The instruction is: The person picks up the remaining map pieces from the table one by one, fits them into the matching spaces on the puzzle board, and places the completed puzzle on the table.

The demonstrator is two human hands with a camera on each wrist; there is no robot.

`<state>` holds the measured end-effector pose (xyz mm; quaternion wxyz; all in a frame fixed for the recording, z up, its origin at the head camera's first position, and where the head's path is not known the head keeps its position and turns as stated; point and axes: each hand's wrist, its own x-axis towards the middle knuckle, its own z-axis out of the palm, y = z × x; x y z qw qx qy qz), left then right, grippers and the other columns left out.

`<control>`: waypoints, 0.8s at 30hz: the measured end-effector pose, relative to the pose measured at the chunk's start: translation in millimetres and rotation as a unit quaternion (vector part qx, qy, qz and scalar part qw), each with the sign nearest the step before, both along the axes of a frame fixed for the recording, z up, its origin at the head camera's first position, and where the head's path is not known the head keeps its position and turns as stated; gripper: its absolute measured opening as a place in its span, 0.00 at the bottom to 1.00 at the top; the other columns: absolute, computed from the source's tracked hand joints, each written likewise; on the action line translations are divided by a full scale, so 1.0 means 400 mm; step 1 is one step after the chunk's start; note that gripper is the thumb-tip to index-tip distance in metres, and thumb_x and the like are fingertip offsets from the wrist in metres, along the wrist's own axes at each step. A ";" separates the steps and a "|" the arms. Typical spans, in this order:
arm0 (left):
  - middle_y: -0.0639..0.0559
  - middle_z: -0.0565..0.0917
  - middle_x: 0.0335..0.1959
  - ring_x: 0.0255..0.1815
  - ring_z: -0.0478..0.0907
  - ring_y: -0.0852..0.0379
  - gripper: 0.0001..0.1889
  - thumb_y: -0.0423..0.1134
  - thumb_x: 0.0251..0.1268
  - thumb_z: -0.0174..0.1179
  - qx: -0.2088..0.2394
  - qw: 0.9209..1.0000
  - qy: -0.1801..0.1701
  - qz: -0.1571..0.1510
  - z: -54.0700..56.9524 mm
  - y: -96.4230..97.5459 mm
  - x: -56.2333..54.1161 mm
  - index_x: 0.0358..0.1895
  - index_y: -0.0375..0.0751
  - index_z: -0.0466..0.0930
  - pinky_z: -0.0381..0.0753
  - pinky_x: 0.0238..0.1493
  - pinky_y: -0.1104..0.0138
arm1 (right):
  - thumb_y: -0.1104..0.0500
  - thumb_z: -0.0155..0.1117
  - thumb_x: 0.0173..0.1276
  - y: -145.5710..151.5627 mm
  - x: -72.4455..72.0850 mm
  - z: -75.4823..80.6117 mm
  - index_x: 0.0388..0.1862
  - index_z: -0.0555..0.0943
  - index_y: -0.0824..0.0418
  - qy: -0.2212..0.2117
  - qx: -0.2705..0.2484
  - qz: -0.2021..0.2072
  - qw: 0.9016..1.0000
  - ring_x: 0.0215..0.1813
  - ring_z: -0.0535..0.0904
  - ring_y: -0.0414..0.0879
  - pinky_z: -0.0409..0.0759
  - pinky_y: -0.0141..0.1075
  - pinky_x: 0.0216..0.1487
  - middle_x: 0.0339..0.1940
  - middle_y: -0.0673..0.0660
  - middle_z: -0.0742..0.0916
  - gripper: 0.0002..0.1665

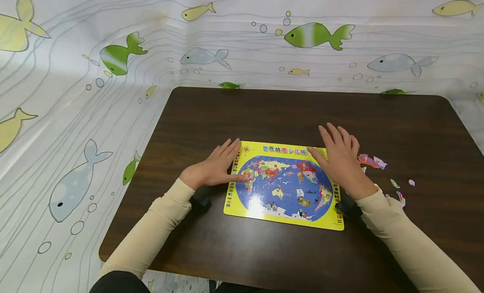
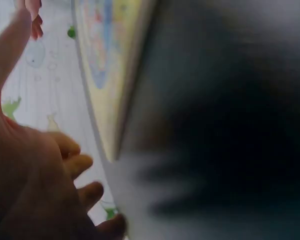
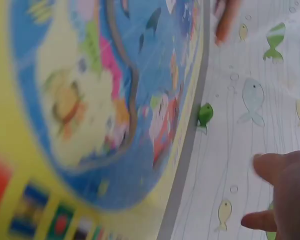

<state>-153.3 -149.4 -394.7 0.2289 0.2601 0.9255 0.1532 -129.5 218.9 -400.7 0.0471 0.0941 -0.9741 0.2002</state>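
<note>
A yellow-bordered world map puzzle board [image 1: 233, 208] lies on the table, with colourful pieces set in its blue map. My left hand [image 1: 209, 170] hovers at the board's left edge, fingers straight and thumb reaching over the map. Over the upper right corner is my right hand [image 1: 342, 164], fingers spread, nothing in its grasp. In the left wrist view, the board [image 2: 107, 95] is blurred beside the left hand [image 2: 35, 175]. The right wrist view gives a close look at the board's flag border [image 3: 45, 212], with part of the right hand [image 3: 292, 187] at the side.
Loose puzzle pieces [image 1: 367, 160] lie right of the board, partly hidden behind the right hand and sleeve. A small pink piece [image 1: 411, 182] sits farther right. The dark wooden table [image 1: 227, 112] is bordered by a white fish-patterned sheet [image 1: 242, 36].
</note>
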 end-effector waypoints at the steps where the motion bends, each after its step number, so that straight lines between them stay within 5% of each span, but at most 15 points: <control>1: 0.49 0.34 0.89 0.89 0.28 0.44 0.62 0.70 0.64 0.62 0.003 1.000 -0.014 -0.003 -0.006 -0.009 0.004 0.86 0.44 0.31 0.35 0.87 0.42 | 0.44 0.60 0.79 0.009 0.000 0.002 0.85 0.57 0.62 0.006 -0.001 0.001 1.000 0.83 0.48 0.72 0.42 0.74 0.76 0.84 0.70 0.59 0.45; 7: 0.49 0.34 0.89 0.89 0.27 0.42 0.67 0.69 0.56 0.69 0.015 0.999 -0.048 -0.020 -0.039 -0.042 0.029 0.87 0.44 0.33 0.32 0.85 0.39 | 0.55 0.64 0.78 0.092 0.010 0.002 0.70 0.77 0.67 0.026 -0.022 -0.017 0.999 0.70 0.70 0.72 0.63 0.72 0.68 0.71 0.73 0.76 0.27; 11: 0.48 0.34 0.89 0.89 0.28 0.40 0.70 0.66 0.52 0.74 0.022 0.998 -0.046 -0.029 -0.048 -0.048 0.037 0.86 0.42 0.34 0.30 0.85 0.38 | 0.57 0.61 0.80 0.166 0.033 0.007 0.61 0.83 0.69 0.009 -0.032 -0.056 0.998 0.47 0.81 0.65 0.81 0.57 0.41 0.58 0.73 0.84 0.19; 15: 0.47 0.34 0.89 0.89 0.28 0.39 0.71 0.65 0.51 0.75 0.020 0.999 -0.034 -0.037 -0.052 -0.047 0.034 0.86 0.41 0.34 0.31 0.85 0.37 | 0.56 0.59 0.81 0.218 0.077 0.014 0.59 0.83 0.71 -0.043 -0.017 -0.078 0.996 0.31 0.77 0.54 0.69 0.40 0.22 0.44 0.71 0.87 0.20; 18: 0.47 0.33 0.89 0.89 0.27 0.39 0.71 0.66 0.51 0.75 0.012 0.999 -0.032 -0.037 -0.052 -0.046 0.032 0.86 0.41 0.33 0.31 0.85 0.37 | 0.56 0.63 0.79 0.230 0.116 0.011 0.57 0.84 0.71 -0.085 -0.001 -0.067 0.994 0.25 0.71 0.48 0.63 0.37 0.19 0.32 0.65 0.86 0.20; 24: 0.48 0.32 0.89 0.89 0.27 0.40 0.72 0.65 0.50 0.76 0.008 0.999 -0.031 -0.031 -0.049 -0.047 0.029 0.86 0.41 0.33 0.30 0.85 0.38 | 0.58 0.70 0.74 0.230 0.167 -0.022 0.49 0.88 0.68 -0.101 -0.006 -0.037 0.994 0.25 0.68 0.41 0.64 0.33 0.23 0.33 0.59 0.89 0.14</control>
